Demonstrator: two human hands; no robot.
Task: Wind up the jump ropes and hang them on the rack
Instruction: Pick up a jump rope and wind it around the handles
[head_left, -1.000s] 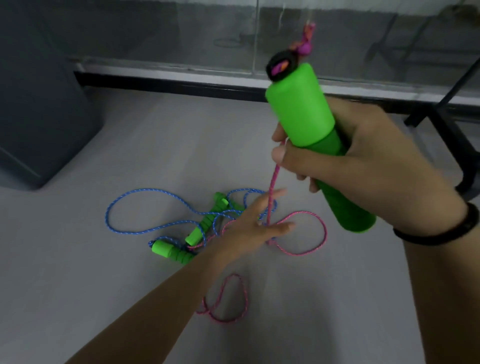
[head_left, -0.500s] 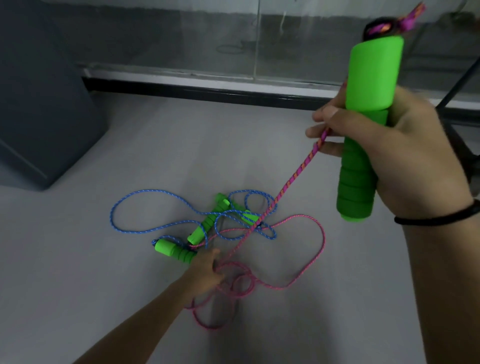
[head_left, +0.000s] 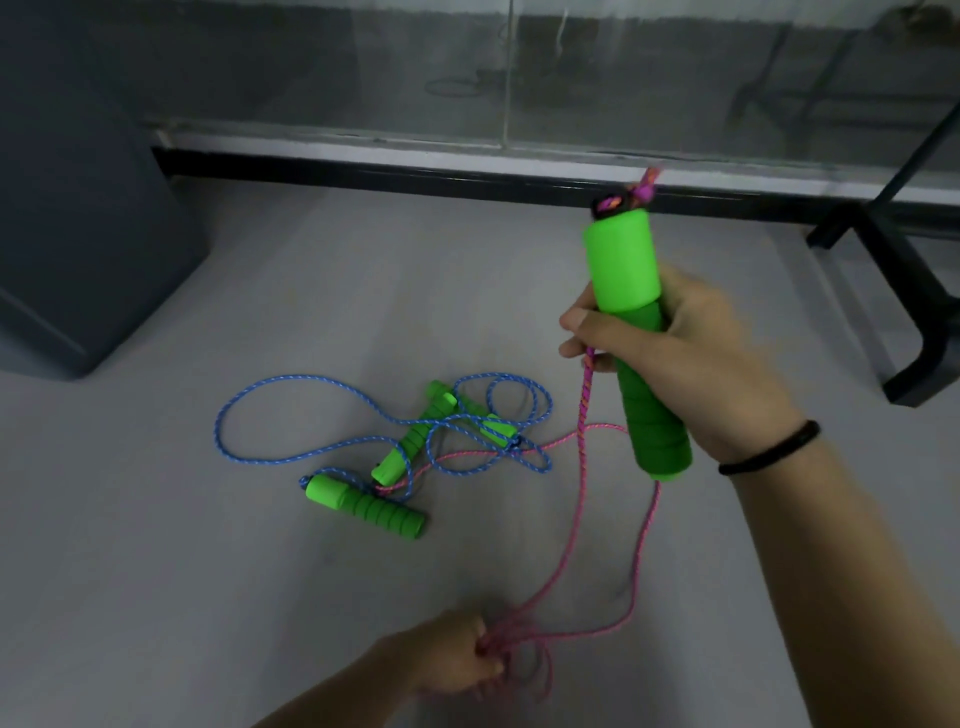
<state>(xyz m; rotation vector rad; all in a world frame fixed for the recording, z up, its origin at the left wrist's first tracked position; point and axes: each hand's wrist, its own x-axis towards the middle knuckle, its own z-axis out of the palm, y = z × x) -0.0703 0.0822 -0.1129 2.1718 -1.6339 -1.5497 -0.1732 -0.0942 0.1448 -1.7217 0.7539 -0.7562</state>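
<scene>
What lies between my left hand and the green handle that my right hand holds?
Head view: strands of the pink rope span it, from the left hand up to the green handle in the right hand. Below is grey floor.

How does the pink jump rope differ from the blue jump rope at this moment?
The pink rope is held: the right hand grips its green handle and the left hand bunches its strands; the blue rope is untouched. The pink rope hangs partly lifted between the hands; the blue rope lies in loose loops on the floor. Both are unwound and cross each other on the floor.
</scene>
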